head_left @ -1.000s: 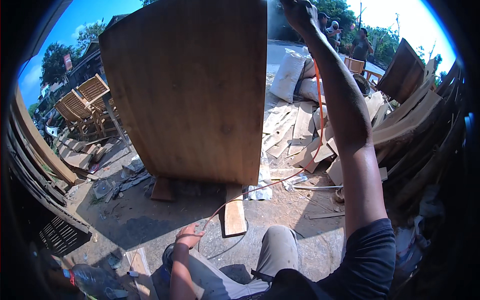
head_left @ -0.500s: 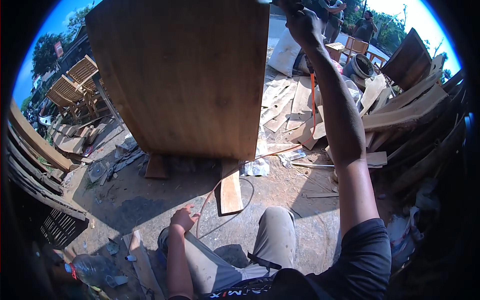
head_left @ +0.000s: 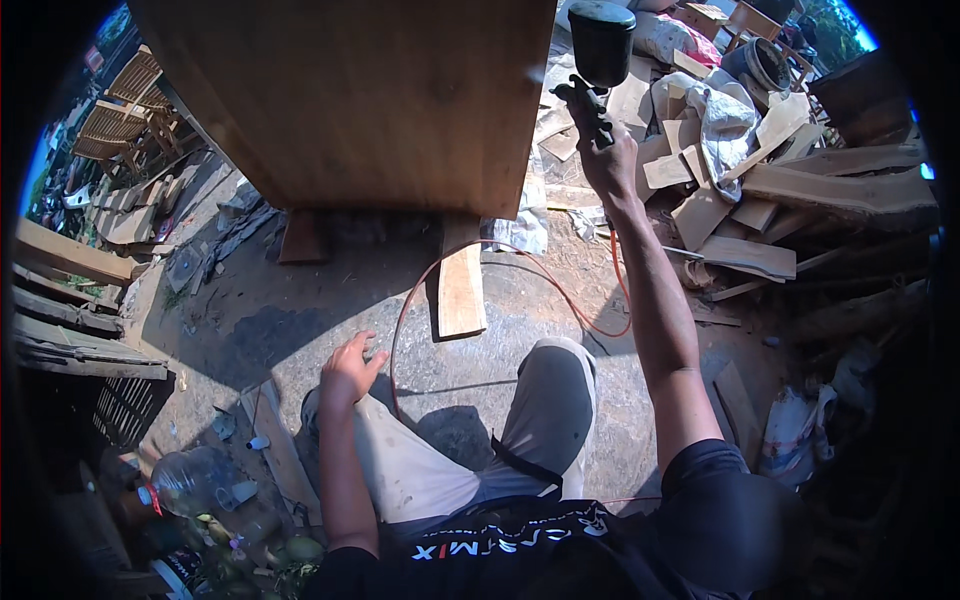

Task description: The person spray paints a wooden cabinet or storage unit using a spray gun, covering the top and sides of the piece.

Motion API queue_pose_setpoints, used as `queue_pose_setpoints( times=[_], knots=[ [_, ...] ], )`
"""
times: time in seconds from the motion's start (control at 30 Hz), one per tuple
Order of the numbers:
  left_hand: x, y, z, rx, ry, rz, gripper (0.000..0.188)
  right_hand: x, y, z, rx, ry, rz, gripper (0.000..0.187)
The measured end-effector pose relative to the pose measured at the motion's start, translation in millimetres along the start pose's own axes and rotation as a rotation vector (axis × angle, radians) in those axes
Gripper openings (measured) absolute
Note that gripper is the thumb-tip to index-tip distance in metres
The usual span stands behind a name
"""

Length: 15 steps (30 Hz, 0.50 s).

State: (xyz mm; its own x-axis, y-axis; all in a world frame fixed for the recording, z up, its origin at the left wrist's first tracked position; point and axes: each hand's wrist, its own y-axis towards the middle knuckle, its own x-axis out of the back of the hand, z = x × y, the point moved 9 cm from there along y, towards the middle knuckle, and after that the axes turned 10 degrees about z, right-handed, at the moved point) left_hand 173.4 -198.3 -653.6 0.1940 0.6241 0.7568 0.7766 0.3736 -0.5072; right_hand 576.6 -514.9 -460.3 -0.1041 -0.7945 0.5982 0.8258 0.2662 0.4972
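Note:
My right hand (head_left: pixel 614 165) is closed around the handle of a spray gun (head_left: pixel 602 45) with a round black cup on top. It is held out at arm's length, just right of a large brown wooden panel (head_left: pixel 360 110). A small pale blur, perhaps spray, shows between gun and panel edge. From the gun hangs an orange-red hose (head_left: pixel 617 275), which loops over the ground to my left knee. My left hand (head_left: pixel 352 368) hovers at or rests by that knee, fingers apart and holding nothing; contact is unclear. The panel stands on wood blocks, one a pale board (head_left: pixel 461 295).
Scrap boards (head_left: pixel 730 215) and sacks are heaped to the right, with a bucket (head_left: pixel 757 66) behind. Slatted wooden chairs (head_left: pixel 125 105) stand far left. Near my left side lie a clear plastic bottle (head_left: pixel 190 480) and a narrow board (head_left: pixel 278 440).
My right hand has come down and nearer with the spray gun, whose cup now shows. The view has tipped downward, and the hose loop has shifted. My left hand stays by the knee.

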Motion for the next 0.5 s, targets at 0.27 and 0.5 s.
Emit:
queue_pose_setpoints(
  times=[0.27, 0.5],
  knots=[
    [0, -8, -4, -0.029, 0.024, -0.011, 0.052, -99, -94, -88, -0.298, 0.057, 0.263, 0.037],
    [-3, -26, -8, -0.015, 0.051, -0.012, 0.049, -186, -163, -171, -0.223, 0.000, 0.248, 0.035]
  ],
)
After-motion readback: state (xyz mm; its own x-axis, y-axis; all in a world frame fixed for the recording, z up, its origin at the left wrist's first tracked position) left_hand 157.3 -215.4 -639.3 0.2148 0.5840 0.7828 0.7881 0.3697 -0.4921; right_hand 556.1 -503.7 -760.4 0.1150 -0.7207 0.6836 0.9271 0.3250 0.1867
